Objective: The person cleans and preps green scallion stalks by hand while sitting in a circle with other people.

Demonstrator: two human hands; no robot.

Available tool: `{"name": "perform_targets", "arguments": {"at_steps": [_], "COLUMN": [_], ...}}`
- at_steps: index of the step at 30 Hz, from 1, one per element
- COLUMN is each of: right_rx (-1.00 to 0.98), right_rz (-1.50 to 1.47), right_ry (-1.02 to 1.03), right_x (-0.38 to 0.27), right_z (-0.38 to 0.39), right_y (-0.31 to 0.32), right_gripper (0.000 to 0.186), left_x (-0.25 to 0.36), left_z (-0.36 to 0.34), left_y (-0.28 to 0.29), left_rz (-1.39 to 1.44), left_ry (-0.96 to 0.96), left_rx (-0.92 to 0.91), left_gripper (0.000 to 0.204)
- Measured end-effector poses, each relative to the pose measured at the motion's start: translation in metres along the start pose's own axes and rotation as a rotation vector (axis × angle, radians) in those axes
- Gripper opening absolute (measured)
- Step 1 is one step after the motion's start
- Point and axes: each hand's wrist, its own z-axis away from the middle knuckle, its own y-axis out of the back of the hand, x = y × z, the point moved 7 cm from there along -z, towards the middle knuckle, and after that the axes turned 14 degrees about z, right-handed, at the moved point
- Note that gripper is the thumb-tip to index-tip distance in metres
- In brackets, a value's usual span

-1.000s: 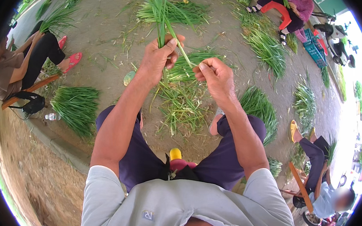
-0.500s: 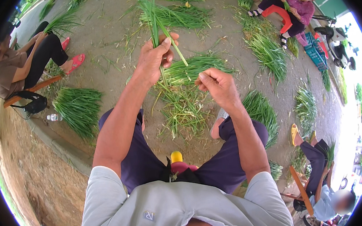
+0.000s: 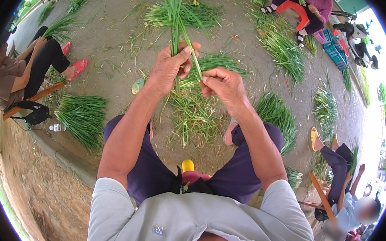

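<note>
A small bunch of garlic chives (image 3: 176,25) stands upright in my left hand (image 3: 169,68), its fingers wrapped round the stalks. One pale stalk (image 3: 195,62) slants down from that bunch to my right hand (image 3: 227,89), which pinches its white lower end between thumb and fingers. Beneath my hands lies a heap of loose chive trimmings (image 3: 195,118). Just beyond it is a laid-out pile of chives (image 3: 225,64), partly hidden by my hands.
More chive piles lie at left (image 3: 82,119), far ahead (image 3: 185,15) and right (image 3: 276,121). People sit working at left (image 3: 15,79), far right (image 3: 314,0) and lower right (image 3: 339,164). A teal crate (image 3: 334,50), a water bottle (image 3: 57,127) and a kerb (image 3: 63,156) are also around.
My right hand has moved slightly left and closed on the lower end of the slanting stalk, which it stood apart from before. My left hand has shifted slightly right and down.
</note>
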Motion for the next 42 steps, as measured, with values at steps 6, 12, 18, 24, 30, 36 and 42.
{"name": "perform_targets", "arguments": {"at_steps": [6, 12, 18, 24, 30, 36, 42], "right_rx": [-0.004, 0.01, -0.02, -0.012, -0.026, -0.053, -0.081], "right_rz": [-0.106, -0.158, -0.109, -0.146, -0.069, -0.058, -0.056], "right_ry": [-0.01, -0.067, -0.058, -0.039, -0.021, -0.008, -0.004], "right_x": [0.006, 0.0, 0.006, 0.005, -0.004, -0.004, -0.002], "right_z": [-0.002, 0.0, -0.002, -0.002, 0.002, 0.002, 0.002], "right_y": [0.0, -0.002, -0.003, -0.004, -0.008, -0.01, -0.011], "right_gripper": [0.02, 0.016, 0.019, 0.019, 0.017, 0.017, 0.019], "left_x": [0.002, 0.005, 0.001, 0.002, 0.003, 0.0, 0.0], "left_z": [0.001, 0.001, 0.002, 0.001, 0.001, 0.001, 0.001], "left_y": [0.001, 0.003, 0.004, 0.005, 0.008, 0.01, 0.009], "left_rz": [0.004, -0.008, -0.02, -0.004, -0.006, -0.004, 0.009], "left_ry": [-0.012, -0.026, -0.003, -0.015, -0.038, -0.029, -0.008], "left_rx": [-0.007, 0.005, -0.008, 0.011, 0.054, 0.053, 0.057], "left_gripper": [0.035, 0.033, 0.031, 0.03, 0.027, 0.025, 0.025]}}
